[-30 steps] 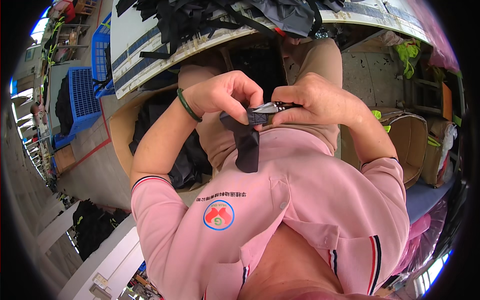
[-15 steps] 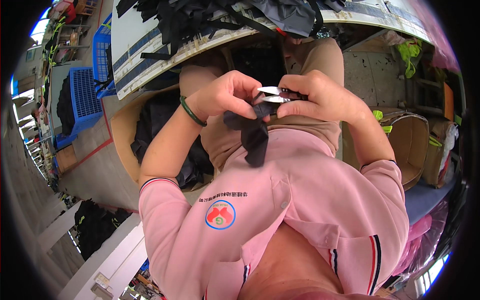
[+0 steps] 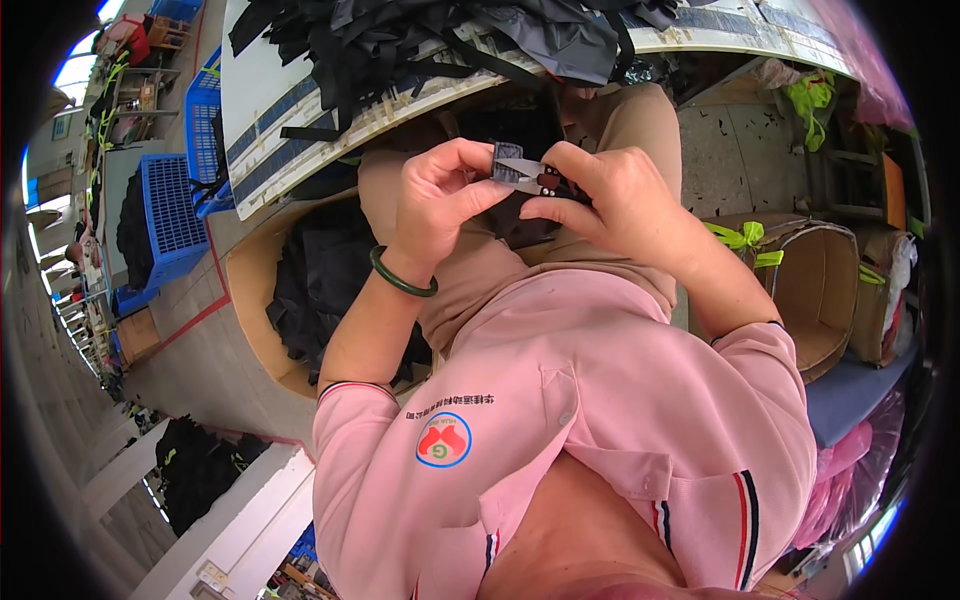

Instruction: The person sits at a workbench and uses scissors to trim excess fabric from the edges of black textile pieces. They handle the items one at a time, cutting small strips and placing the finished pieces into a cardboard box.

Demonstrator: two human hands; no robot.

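Above my lap, my left hand (image 3: 445,190) pinches a small dark grey strip of fabric (image 3: 507,153) between thumb and fingers. My right hand (image 3: 615,195) grips a pair of thread snips (image 3: 548,181) with dark handles and short silver blades. The blades point left and reach the fabric beside my left fingertips. They look slightly apart; whether they are cutting into the cloth, I cannot tell. Most of the snips' handles are hidden inside my right hand.
Black fabric pieces (image 3: 400,45) are heaped on the white table (image 3: 262,140) ahead. A cardboard box (image 3: 250,290) of dark cloth stands at my left, with a blue crate (image 3: 178,205) beyond. Another cardboard box (image 3: 815,300) is on the right.
The dark fabric that hung down toward my shirt now shows only as a short piece at my left fingertips. Both hands have shifted slightly, and the snips' blades are closer together.
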